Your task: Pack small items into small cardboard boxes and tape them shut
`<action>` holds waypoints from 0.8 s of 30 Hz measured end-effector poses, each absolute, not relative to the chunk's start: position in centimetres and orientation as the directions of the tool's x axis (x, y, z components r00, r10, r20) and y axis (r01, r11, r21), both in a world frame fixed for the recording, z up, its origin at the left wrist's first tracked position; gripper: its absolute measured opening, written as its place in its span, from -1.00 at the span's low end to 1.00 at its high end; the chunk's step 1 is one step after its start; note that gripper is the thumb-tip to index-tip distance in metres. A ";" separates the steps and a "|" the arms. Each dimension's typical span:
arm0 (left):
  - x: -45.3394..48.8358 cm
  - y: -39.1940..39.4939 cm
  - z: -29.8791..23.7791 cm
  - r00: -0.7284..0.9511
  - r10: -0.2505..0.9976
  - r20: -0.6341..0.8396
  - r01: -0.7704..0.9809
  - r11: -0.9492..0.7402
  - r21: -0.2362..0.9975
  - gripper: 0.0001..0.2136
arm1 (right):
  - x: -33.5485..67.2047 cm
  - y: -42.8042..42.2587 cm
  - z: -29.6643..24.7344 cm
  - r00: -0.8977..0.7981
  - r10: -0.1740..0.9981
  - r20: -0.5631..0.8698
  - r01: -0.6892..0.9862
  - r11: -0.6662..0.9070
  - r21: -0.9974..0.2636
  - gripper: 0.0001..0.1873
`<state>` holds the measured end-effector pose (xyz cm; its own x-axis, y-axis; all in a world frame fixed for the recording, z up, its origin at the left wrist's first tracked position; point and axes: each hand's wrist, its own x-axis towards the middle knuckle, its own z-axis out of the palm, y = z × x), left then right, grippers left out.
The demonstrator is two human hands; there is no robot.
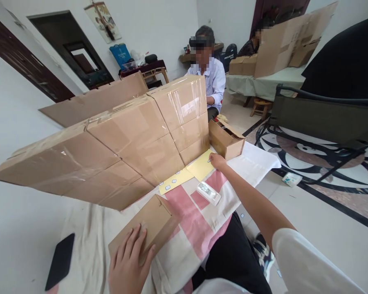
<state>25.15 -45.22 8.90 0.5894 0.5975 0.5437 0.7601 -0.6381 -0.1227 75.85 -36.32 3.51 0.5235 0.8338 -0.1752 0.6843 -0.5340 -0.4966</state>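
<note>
My left hand point(129, 257) lies with fingers spread over a closed cardboard box point(151, 222) on the near side of the table. Farther off, my right hand point(217, 160) has its fingers pinched together at the right end of a plain yellow sheet point(199, 165). A small pale piece point(209, 160) shows at those fingertips, too tiny to make out well. To the left is another yellow sheet point(176, 181), dotted with several small dark-edged white squares. Between my arms, a white box with a printed label point(208, 192) rests on the pink-and-white cloth point(187, 212).
A wall of taped cardboard boxes point(135, 139) stands behind the sheets. An open carton point(228, 141) sits at its right end. A black phone-like slab point(60, 261) lies at left. A person point(216, 79) sits beyond the wall. A small packet point(292, 179) is on the floor.
</note>
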 end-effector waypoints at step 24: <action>22.2 -41.2 10.5 0.788 0.437 0.434 0.525 -0.845 -0.102 -0.57 | 55.7 -44.7 9.1 -0.356 0.896 0.267 0.511 0.426 -0.746 -0.80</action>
